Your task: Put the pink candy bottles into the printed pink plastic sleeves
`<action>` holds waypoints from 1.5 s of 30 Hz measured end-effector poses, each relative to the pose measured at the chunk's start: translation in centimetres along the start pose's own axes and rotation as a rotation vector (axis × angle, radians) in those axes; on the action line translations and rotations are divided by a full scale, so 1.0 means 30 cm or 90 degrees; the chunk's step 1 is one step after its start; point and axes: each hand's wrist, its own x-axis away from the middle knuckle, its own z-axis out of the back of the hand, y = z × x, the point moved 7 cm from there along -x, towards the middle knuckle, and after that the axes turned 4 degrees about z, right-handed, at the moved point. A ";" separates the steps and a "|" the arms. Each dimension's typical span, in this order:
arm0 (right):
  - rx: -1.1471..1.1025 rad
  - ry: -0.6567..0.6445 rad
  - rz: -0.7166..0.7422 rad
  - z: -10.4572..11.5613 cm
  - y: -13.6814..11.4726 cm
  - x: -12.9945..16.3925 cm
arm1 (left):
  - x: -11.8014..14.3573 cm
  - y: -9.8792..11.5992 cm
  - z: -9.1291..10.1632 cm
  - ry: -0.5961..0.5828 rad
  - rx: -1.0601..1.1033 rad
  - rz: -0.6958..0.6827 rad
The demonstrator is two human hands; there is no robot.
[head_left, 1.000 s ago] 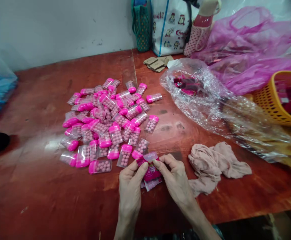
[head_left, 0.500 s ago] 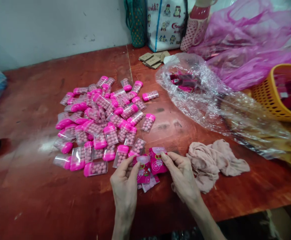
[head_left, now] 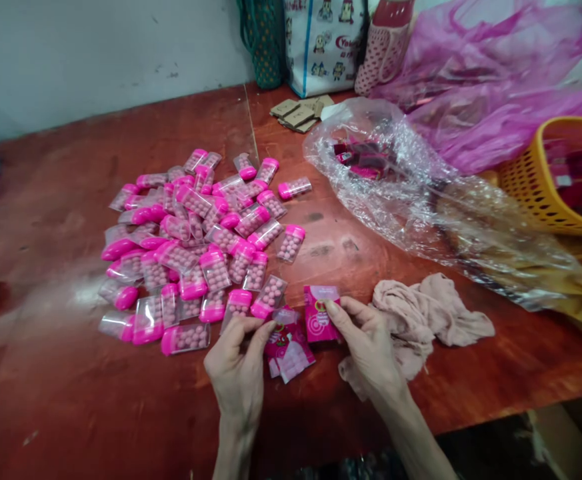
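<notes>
My right hand [head_left: 373,343] pinches a pink printed packet [head_left: 319,320] between thumb and fingers, just above the table. My left hand [head_left: 238,367] is closed, with thumb and index finger pinched at the upper left corner of another pink printed packet [head_left: 281,333]. Beneath and in front of that one, a paler face with dot shapes [head_left: 293,363] shows. Just beyond my left hand spreads a heap of clear containers with bright pink caps [head_left: 215,270], filled with small pink balls. A crumpled beige cloth [head_left: 411,313] lies beside my right hand.
Clear plastic wrap [head_left: 371,193] with dark pink packets inside lies to the right. Behind it are a yellow basket [head_left: 531,180] and a purple plastic bag [head_left: 471,73]. Cardboard pieces [head_left: 298,115] and a printed white bag [head_left: 321,50] sit at the back.
My hands have moved apart, the left one going left and the right one keeping its packet. The left thumb has slid off the packet's face to its corner. The view has shifted slightly.
</notes>
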 end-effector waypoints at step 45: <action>0.366 -0.079 0.163 -0.029 -0.164 0.055 | 0.012 0.094 -0.153 -0.478 0.189 0.267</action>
